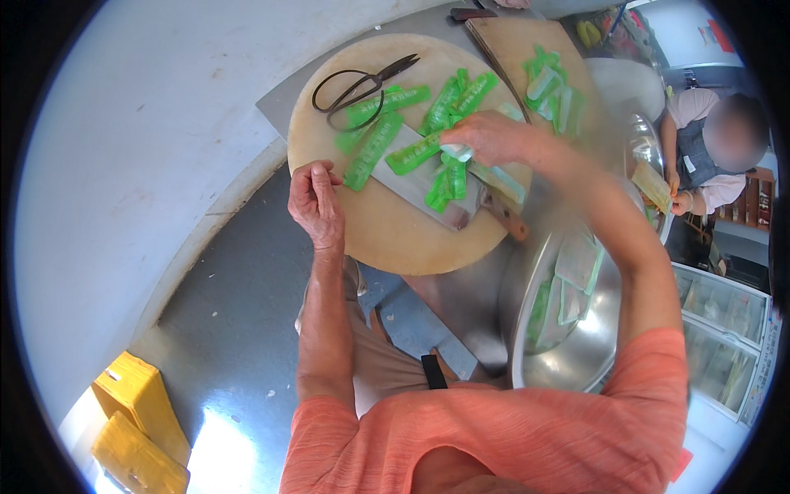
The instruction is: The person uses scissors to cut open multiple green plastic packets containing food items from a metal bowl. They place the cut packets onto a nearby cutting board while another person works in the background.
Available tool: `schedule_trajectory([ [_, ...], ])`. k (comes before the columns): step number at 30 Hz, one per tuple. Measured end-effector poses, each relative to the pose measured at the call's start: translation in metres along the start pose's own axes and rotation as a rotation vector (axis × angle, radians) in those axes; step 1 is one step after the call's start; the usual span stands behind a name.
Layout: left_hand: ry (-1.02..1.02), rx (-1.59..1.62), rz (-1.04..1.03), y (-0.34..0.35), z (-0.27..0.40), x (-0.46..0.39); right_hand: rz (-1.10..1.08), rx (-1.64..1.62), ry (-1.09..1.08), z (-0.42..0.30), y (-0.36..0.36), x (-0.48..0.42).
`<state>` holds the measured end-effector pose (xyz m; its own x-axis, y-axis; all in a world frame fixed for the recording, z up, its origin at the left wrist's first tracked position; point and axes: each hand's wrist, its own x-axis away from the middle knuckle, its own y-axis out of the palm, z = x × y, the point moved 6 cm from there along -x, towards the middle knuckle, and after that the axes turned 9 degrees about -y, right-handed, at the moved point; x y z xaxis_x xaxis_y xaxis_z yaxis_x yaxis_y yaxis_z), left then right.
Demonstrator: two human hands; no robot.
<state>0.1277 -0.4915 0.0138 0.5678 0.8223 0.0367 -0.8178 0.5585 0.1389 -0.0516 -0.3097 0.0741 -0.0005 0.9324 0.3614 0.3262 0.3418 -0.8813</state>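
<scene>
My left hand point(316, 204) hovers by the left edge of a round cutting board point(395, 247), fingers curled and thumb against them, with nothing visible in it. Near its fingertips lies a long green plastic packet point(374, 151) bearing writing. My right hand point(490, 139) grips a green-and-white packet point(457, 152) over the board. Beneath the packets, a broad cleaver blade point(426, 190) lies flat, its wooden handle point(507, 217) pointing to the lower right. More green packets point(460, 102) are scattered near the right hand. Black-handled scissors point(368, 89) rest at the board's upper left.
A wooden board point(524, 46) at upper right carries a pile of green packets point(549, 86). Below my right arm, a steel basin point(574, 364) holds flat green-edged packets point(577, 265). Another person point(703, 145) stands at right, holding a flat packet. Yellow crates point(142, 407) stand lower left.
</scene>
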Motion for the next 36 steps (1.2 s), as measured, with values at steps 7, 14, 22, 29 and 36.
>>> schedule_trajectory([
  [7, -0.005, -0.023, -0.023, -0.001, -0.003, 0.0, 0.062, 0.107, -0.047, 0.006, 0.014, -0.007],
  [14, -0.001, -0.021, -0.023, 0.0, -0.003, 0.0, 0.229, -0.238, 0.127, 0.009, -0.033, 0.016],
  [22, 0.001, -0.022, -0.021, 0.0, -0.002, 0.0, 0.528, -0.212, 0.571, 0.063, -0.039, 0.071],
  [29, -0.003, -0.039, -0.029, 0.001, -0.003, 0.0, 0.396, -0.134, 0.519, 0.095, 0.016, 0.066],
  [36, 0.001, -0.037, -0.025, 0.0, -0.001, 0.0, 0.166, -0.264, 0.795, 0.059, 0.017, 0.048],
])
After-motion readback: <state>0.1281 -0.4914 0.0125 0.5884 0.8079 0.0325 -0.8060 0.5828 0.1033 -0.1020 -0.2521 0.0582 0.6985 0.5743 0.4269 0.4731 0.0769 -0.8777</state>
